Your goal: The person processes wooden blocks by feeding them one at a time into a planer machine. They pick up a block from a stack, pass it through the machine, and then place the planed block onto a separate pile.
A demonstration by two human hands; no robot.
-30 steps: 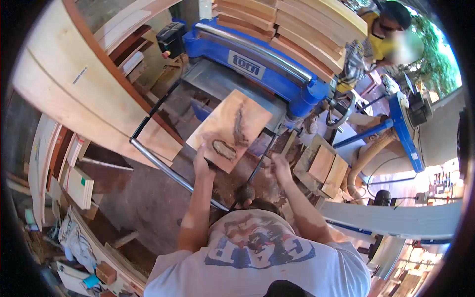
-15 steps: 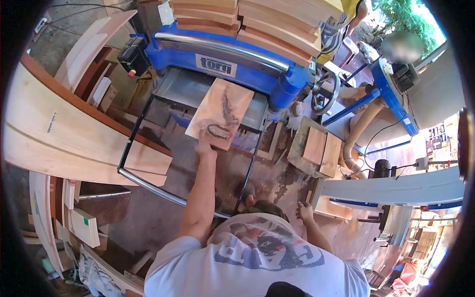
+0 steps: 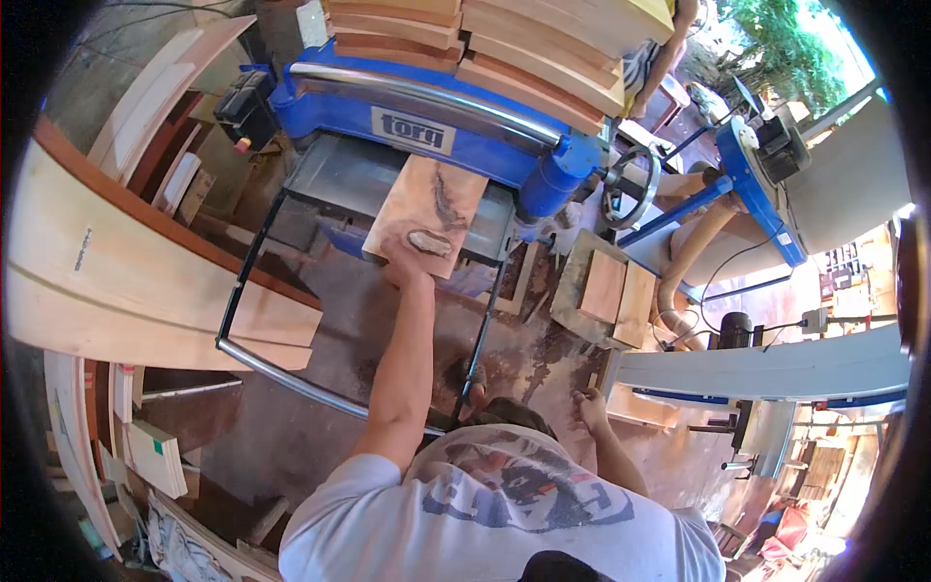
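Note:
A light wooden board point(image 3: 398, 215) with a dark streak and an oval dark-edged knot lies on the metal bed point(image 3: 344, 175) of a blue thickness planer point(image 3: 349, 114). Its far end is under the machine's blue front. My left hand point(image 3: 405, 265) grips the near left corner of the board, arm stretched forward; some of its fingers are hidden beneath the wood. My right hand point(image 3: 590, 409) hangs low at my right side, fingers curled closed, touching neither the board nor the machine. Nothing shows in it.
Planks are stacked on top of the planer point(image 3: 543, 73). A metal roller frame point(image 3: 291, 380) crosses in front of my body. Long boards point(image 3: 145, 262) lean at left. Cut pieces point(image 3: 603, 286) sit on a low stand at right, near a handwheel point(image 3: 630, 189). Another person's arm point(image 3: 669, 58) shows behind.
My left hand has pushed forward, and the board's far end is further under the planer's front. My right hand remains low at my side. The view has shifted slightly.

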